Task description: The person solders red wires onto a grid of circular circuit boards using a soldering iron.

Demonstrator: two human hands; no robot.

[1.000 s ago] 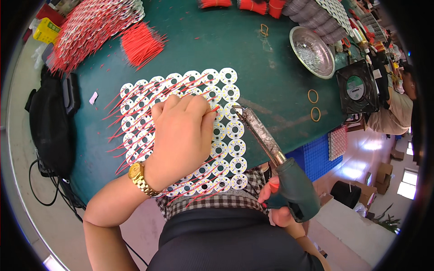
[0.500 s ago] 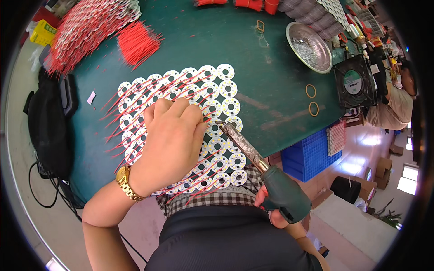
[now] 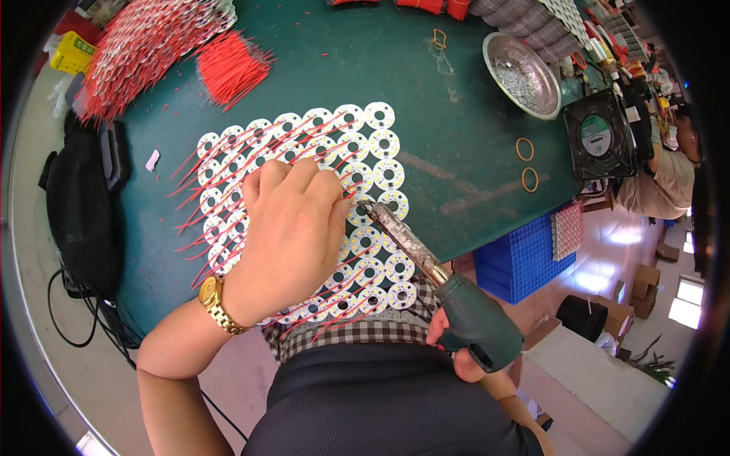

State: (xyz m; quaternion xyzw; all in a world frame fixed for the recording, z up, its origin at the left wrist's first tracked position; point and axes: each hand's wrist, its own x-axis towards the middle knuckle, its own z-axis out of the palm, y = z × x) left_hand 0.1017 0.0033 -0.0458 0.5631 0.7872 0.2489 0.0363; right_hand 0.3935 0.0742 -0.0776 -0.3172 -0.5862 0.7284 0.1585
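A panel of round white LED boards point(image 3: 384, 144), joined in rows, lies at the near edge of the green table. Thin red wires slant leftward across many of its discs. Over the panel's middle, my left hand point(image 3: 293, 235) is closed, its thumb and fingers pinched on a red wire whose end shows beside the fingertips. My right hand point(image 3: 465, 365) grips the dark green handle of a soldering iron point(image 3: 407, 242). Its stained metal barrel points up and left, with the tip at a disc close to my left fingertips. My left fingers hide part of the panel.
A bundle of red wires point(image 3: 232, 70) and a heap of wired boards point(image 3: 156, 49) occupy the far left. A metal bowl point(image 3: 521, 74) and a black fan point(image 3: 599, 135) stand right. Rubber bands point(image 3: 529, 179) lie nearby. Below the table edge is a blue crate point(image 3: 517, 262).
The soldering iron's tip and my left hand have shifted very slightly, staying close together over the same part of the panel. Both grips look the same.
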